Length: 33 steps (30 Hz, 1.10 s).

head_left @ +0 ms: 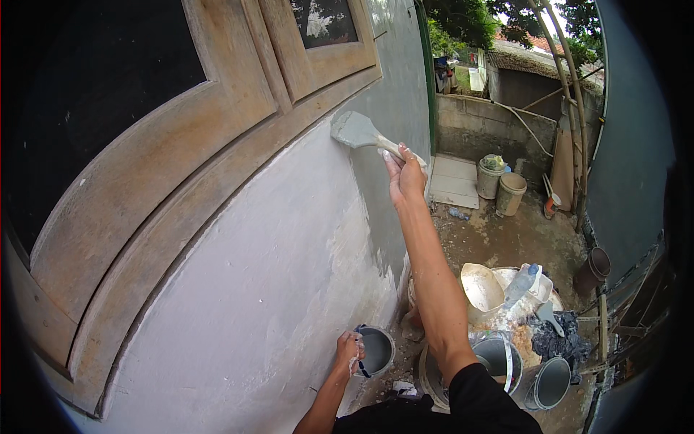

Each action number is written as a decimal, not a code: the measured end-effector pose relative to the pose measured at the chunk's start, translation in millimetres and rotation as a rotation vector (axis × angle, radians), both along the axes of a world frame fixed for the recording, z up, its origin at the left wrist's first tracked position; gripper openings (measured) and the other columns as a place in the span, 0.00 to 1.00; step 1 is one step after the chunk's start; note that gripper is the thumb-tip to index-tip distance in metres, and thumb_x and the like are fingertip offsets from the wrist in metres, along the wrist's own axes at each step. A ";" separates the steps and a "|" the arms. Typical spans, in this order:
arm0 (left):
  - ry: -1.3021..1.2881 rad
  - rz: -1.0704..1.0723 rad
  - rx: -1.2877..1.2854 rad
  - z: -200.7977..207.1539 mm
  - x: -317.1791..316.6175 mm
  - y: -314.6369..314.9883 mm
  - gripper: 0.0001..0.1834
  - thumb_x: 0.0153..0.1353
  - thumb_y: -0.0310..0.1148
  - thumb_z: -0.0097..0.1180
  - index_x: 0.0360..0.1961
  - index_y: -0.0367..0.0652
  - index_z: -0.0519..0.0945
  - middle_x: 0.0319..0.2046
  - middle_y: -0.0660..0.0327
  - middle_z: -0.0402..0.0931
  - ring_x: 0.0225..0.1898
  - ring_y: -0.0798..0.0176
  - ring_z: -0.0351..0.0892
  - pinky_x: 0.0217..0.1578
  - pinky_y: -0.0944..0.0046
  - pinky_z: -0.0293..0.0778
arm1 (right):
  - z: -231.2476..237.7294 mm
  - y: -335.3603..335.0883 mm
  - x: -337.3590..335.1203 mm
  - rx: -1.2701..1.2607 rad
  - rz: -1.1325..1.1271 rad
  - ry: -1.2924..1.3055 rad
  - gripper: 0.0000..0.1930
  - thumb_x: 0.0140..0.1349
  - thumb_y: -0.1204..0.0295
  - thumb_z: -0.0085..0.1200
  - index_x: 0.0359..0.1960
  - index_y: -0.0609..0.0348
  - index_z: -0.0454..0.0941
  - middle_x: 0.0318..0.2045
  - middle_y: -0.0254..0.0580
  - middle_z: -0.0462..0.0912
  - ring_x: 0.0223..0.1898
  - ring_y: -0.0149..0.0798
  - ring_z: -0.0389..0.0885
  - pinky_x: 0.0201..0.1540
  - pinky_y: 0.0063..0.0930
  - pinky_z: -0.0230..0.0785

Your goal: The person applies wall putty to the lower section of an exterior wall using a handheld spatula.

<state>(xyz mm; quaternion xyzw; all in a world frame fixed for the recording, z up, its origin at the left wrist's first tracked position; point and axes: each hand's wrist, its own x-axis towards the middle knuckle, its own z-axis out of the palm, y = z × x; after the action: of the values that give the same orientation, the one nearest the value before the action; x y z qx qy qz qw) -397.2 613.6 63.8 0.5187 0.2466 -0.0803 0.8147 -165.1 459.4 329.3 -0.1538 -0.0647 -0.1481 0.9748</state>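
My right hand is closed round the pale handle of a wide paintbrush. The brush head, coated in grey paint, lies against the wall just below the wooden window frame. Around the brush the wall is grey toward the far side and whitish on the near side, with a ragged edge between. Low by the wall, my left hand grips the rim or handle of a small paint bucket; which of the two I cannot tell. Grey paint shows inside the bucket.
Several buckets stand at the lower right. Beside them are a white tub, a plastic bottle, another brush and a black plastic bag. Farther off, two pails stand near a low block wall and bamboo poles.
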 end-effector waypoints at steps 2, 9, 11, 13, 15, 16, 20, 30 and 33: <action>0.007 -0.013 0.026 1.3 0.6 -2.5 0.04 0.57 0.30 0.40 0.28 0.43 0.64 0.14 0.66 0.58 0.12 0.72 0.56 0.10 0.73 0.51 | 7.6 1.3 -0.6 0.026 -0.012 -0.005 0.13 0.53 0.79 0.47 0.38 0.75 0.62 0.37 0.52 0.69 0.39 0.45 0.74 0.43 0.31 0.73; 0.021 -0.005 0.047 2.7 0.7 -2.6 0.03 0.56 0.30 0.40 0.28 0.44 0.64 0.15 0.66 0.59 0.12 0.73 0.56 0.10 0.73 0.51 | 5.2 8.6 -9.4 0.026 -0.055 0.046 0.13 0.53 0.79 0.47 0.38 0.75 0.62 0.37 0.52 0.69 0.39 0.44 0.74 0.42 0.31 0.73; 0.018 -0.004 0.023 2.0 0.5 -1.8 0.03 0.56 0.30 0.40 0.28 0.44 0.64 0.15 0.66 0.59 0.13 0.73 0.56 0.09 0.73 0.50 | 7.1 8.9 -11.0 0.049 -0.039 0.034 0.13 0.53 0.79 0.47 0.38 0.75 0.62 0.37 0.52 0.69 0.39 0.45 0.74 0.43 0.31 0.73; 0.014 0.007 0.021 -0.9 1.5 -1.2 0.04 0.57 0.29 0.39 0.26 0.43 0.65 0.14 0.65 0.59 0.12 0.72 0.56 0.09 0.72 0.52 | 8.6 10.7 -12.1 0.070 -0.031 0.022 0.13 0.53 0.79 0.47 0.38 0.75 0.62 0.37 0.52 0.69 0.39 0.45 0.74 0.43 0.31 0.73; 0.010 0.020 0.019 -3.7 2.0 -0.1 0.06 0.57 0.29 0.38 0.25 0.42 0.65 0.13 0.64 0.59 0.11 0.71 0.57 0.08 0.71 0.53 | 9.9 16.2 -12.7 0.071 -0.033 0.028 0.13 0.53 0.79 0.46 0.37 0.75 0.61 0.37 0.53 0.69 0.39 0.45 0.74 0.44 0.32 0.73; 0.000 0.009 0.013 -4.6 2.1 0.9 0.06 0.57 0.29 0.38 0.25 0.42 0.65 0.13 0.65 0.59 0.11 0.71 0.57 0.08 0.71 0.53 | 8.8 16.6 -14.5 0.071 -0.033 0.028 0.13 0.53 0.79 0.46 0.37 0.75 0.61 0.37 0.53 0.69 0.39 0.45 0.74 0.44 0.32 0.73; -0.002 0.000 0.039 0.3 1.2 0.6 0.06 0.58 0.29 0.38 0.24 0.43 0.65 0.14 0.65 0.60 0.11 0.71 0.57 0.08 0.71 0.53 | 7.6 17.7 -20.7 0.095 -0.038 0.074 0.11 0.54 0.79 0.46 0.36 0.74 0.64 0.35 0.52 0.70 0.39 0.47 0.74 0.44 0.31 0.72; 0.000 -0.002 0.058 -0.2 2.0 -2.9 0.06 0.58 0.29 0.36 0.25 0.43 0.64 0.14 0.65 0.59 0.11 0.71 0.57 0.09 0.72 0.53 | 12.7 24.4 -33.0 0.116 -0.028 0.031 0.11 0.54 0.78 0.46 0.36 0.75 0.64 0.36 0.53 0.70 0.39 0.45 0.74 0.44 0.30 0.72; -0.009 0.013 0.016 4.0 0.9 -4.4 0.03 0.56 0.29 0.40 0.27 0.42 0.65 0.14 0.65 0.59 0.12 0.72 0.56 0.10 0.73 0.50 | 11.3 29.1 -36.8 0.090 -0.038 0.057 0.12 0.53 0.79 0.47 0.37 0.74 0.64 0.37 0.51 0.69 0.39 0.43 0.73 0.44 0.32 0.72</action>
<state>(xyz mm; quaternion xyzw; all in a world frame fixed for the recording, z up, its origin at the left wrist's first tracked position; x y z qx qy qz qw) -396.3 609.2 67.8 0.5239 0.2469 -0.0707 0.8122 -201.9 488.5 340.6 -0.1150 -0.0275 -0.1648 0.9792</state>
